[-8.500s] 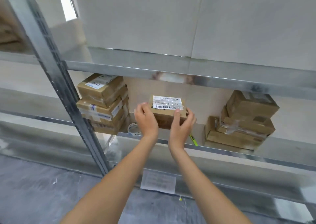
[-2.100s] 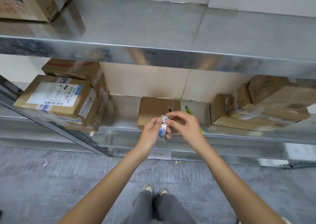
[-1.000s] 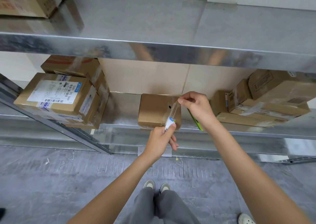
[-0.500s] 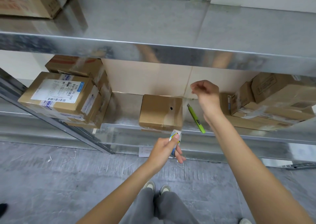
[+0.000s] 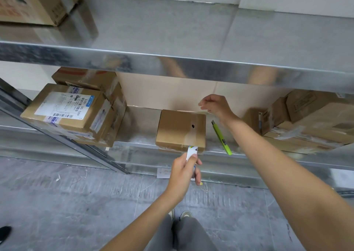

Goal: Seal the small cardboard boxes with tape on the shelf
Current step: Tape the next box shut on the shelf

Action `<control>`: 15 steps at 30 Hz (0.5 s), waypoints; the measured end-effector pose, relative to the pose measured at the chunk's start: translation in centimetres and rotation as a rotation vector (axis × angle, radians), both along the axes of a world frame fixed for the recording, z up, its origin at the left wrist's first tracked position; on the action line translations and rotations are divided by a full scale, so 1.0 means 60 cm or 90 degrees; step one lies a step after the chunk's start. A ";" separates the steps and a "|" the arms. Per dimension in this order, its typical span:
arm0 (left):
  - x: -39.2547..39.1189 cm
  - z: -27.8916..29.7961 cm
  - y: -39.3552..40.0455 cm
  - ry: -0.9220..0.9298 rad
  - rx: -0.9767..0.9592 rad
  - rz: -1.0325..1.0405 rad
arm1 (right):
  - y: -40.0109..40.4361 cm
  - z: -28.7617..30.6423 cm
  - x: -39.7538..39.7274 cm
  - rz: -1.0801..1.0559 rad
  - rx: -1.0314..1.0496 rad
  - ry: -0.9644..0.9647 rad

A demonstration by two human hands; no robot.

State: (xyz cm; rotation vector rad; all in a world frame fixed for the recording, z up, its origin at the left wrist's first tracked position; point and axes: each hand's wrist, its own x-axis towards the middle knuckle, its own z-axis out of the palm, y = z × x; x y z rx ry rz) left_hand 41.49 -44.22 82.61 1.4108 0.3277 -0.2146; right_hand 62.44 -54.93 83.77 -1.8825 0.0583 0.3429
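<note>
Sitting at the front edge of the lower shelf (image 5: 138, 144), the small cardboard box (image 5: 178, 129) I'm working on is plain brown, with a small dark hole in its top and a strip of clear tape (image 5: 191, 134) running across the top near its right side, from the far edge down over the front edge. My left hand (image 5: 183, 171) is below the box's front edge, fingers curled around the tape roll (image 5: 192, 151), whose white printed core pokes up above my thumb and meets the tape strip. My right hand (image 5: 215, 105) hangs over the box's far right corner, fingers loosely bent; I cannot tell whether they pinch the tape end. A green utility knife (image 5: 222, 138) lies just right of the box. Stacked labelled boxes (image 5: 72, 113) stand to the left, more taped boxes (image 5: 306, 120) to the right.
</note>
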 end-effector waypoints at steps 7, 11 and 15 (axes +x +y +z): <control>0.006 0.003 -0.010 0.047 -0.005 0.065 | 0.008 -0.045 0.025 0.030 -0.004 -0.006; 0.014 0.004 -0.014 0.062 -0.006 0.068 | 0.016 -0.050 0.034 0.031 -0.024 0.000; 0.020 0.000 -0.013 0.078 -0.017 0.066 | 0.024 -0.069 0.041 0.012 -0.060 0.035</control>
